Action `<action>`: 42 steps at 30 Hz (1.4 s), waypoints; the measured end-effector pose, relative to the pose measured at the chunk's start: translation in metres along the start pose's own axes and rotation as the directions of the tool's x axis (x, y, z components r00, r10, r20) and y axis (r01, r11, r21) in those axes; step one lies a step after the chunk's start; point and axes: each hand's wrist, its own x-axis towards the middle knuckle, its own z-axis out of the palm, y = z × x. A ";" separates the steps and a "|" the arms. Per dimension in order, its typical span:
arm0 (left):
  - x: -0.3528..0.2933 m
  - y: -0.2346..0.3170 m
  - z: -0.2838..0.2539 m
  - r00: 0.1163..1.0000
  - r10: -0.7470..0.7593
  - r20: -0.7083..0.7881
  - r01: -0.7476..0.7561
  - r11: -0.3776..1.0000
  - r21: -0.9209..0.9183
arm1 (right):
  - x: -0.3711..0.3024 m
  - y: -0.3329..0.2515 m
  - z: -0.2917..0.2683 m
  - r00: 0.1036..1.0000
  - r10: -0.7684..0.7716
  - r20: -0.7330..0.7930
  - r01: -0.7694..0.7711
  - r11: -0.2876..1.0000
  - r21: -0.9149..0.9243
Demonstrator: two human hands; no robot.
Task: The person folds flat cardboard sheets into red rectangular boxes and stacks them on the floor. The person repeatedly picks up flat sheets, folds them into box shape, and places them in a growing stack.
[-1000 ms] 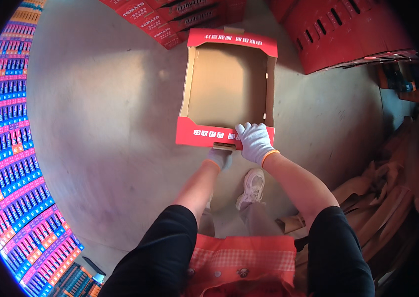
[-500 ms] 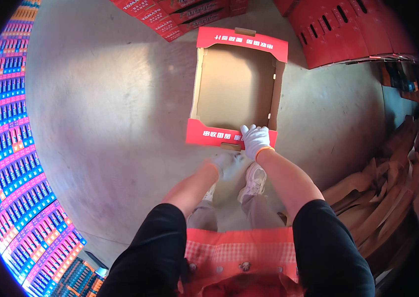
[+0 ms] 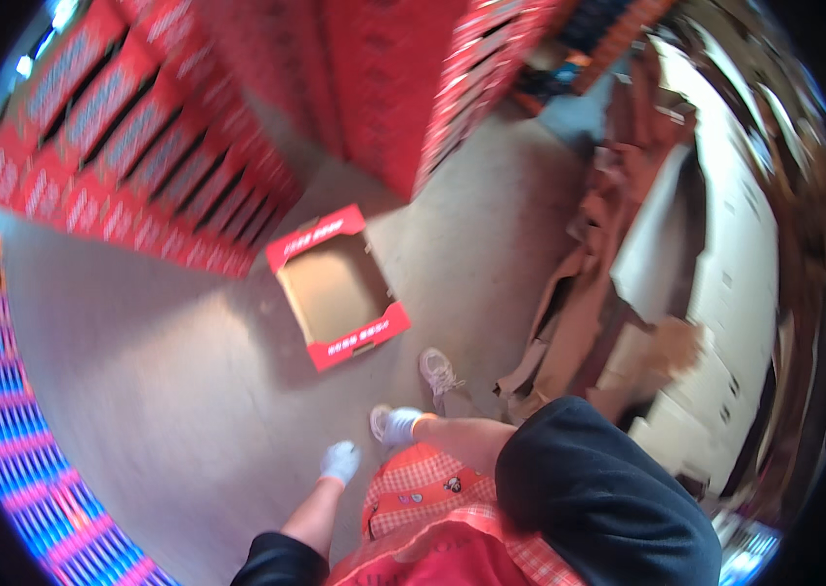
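Observation:
An open cardboard tray box, with red end panels and a plain brown inside, lies on the floor ahead of me, apart from both hands. My left hand, in a white glove, hangs over the floor below the box. Beside it on the right, my right hand, also gloved in white with an orange cuff edge, is in front of one of my shoes. Nothing shows in either hand. Motion blur hides how the fingers of both hands are set.
Red boxes are stacked at the far left, near a tall red stack. Packages in blue, pink and orange line the left edge. On the right are brown cardboard sheets and a long pale stack.
My right hand has let go of the box's near edge; the box now lies on the floor. Both hands have drawn back toward me. The view has turned right, bringing more cardboard into sight.

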 end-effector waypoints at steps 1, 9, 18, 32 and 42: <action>-0.007 -0.005 -0.016 0.998 0.064 -0.029 -0.062 0.996 0.069 | -0.019 -0.020 -0.003 0.994 -0.086 0.063 0.091 0.992 -0.083; -0.097 0.117 -0.144 0.652 0.677 -0.341 -0.746 0.653 -0.131 | -0.273 -0.102 -0.064 0.648 -0.170 -0.742 0.643 0.645 0.413; -0.231 0.459 -0.141 -0.063 0.991 -0.122 -0.998 -0.064 -0.004 | -0.542 0.071 0.017 -0.123 0.409 -0.904 0.767 0.617 0.175; -0.064 0.665 -0.170 0.795 0.555 -0.246 -0.564 0.526 -0.636 | -0.713 0.311 0.110 -0.392 0.815 -0.427 0.104 0.500 0.860; -0.157 0.625 -0.188 0.686 0.692 0.224 -0.212 0.485 -0.849 | -0.779 0.278 0.144 0.259 0.770 -0.584 0.833 0.128 0.538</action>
